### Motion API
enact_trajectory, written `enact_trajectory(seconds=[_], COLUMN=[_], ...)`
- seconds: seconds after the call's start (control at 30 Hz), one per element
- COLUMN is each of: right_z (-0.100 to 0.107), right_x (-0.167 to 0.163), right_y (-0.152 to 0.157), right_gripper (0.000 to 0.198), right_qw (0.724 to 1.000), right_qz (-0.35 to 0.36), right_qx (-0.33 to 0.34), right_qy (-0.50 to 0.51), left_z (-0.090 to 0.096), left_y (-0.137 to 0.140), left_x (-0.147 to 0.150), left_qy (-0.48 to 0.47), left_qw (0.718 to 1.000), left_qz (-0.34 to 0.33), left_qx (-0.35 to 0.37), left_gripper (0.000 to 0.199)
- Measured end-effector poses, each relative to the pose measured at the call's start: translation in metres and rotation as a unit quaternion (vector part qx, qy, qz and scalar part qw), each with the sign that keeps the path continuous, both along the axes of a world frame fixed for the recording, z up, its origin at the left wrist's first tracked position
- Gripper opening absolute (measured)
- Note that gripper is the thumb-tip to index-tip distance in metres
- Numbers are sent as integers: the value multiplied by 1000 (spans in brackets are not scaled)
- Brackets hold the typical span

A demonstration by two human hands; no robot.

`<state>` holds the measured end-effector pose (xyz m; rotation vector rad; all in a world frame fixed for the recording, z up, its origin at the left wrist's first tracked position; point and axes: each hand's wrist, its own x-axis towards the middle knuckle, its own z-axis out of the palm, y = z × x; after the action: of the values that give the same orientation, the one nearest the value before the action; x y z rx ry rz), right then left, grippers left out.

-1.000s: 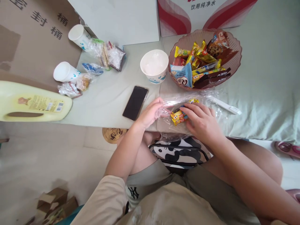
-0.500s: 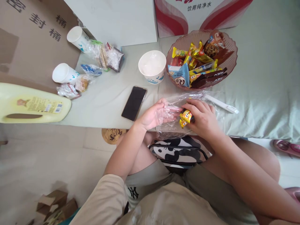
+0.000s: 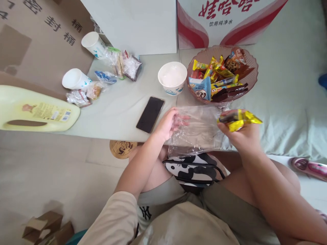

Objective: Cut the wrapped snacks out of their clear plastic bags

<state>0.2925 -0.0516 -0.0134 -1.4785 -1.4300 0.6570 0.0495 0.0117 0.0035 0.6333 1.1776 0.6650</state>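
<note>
A clear plastic bag (image 3: 196, 126) is spread flat near the front edge of the cloth-covered surface. My left hand (image 3: 170, 124) holds it by its left side, with fingers seen through the film. Off the bag's right end, my right hand (image 3: 244, 134) is closed around yellow snack packets (image 3: 236, 123), their shiny ends sticking out; how many it holds I cannot tell. Beyond the bag stands a pink ribbed bowl (image 3: 254, 73) with several wrapped snacks in it. A white paper bowl (image 3: 172, 77) is beside it on the left.
A black phone (image 3: 150, 114) lies left of the bag. Farther left are paper cups (image 3: 76, 79), wrapped snacks (image 3: 131, 66) and a pale yellow jug (image 3: 38, 110). White-and-red cartons (image 3: 194, 29) stand at the back. Under the front edge is a panda-patterned seat (image 3: 194, 168).
My right hand has moved right, away from my left hand, and turned over with the yellow packets. The bag now lies stretched flatter. The white stick-like tool is now hidden. The view has shifted slightly.
</note>
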Motion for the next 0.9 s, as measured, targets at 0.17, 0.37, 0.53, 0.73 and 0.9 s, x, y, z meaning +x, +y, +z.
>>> enact_trajectory(seconds=[0.17,0.37,0.53,0.73,0.9], right_z=[51,93,94,82,46], right_x=[6,37,70,41,-1], right_y=[-5,75,127,50,-8], right_gripper=[28,37,75,23,15], right_qw=[990,917,871,925,908], right_qz=[-49,-35,143,117,155], right_qx=[132,141,-1,157,295], right_qy=[-1,-371,-470,-325,-253], left_z=[4,17,17,11,5], left_y=[-3,-2,-2,-2,1], left_x=[0,1,-3,-7,-3], left_qy=[-5,-13,-2,33,114], left_qw=[999,999,998,997,986], left_qz=[-3,-31,-37,-46,-52], left_qx=[34,40,47,59,113], left_gripper=[18,12,11,13,17])
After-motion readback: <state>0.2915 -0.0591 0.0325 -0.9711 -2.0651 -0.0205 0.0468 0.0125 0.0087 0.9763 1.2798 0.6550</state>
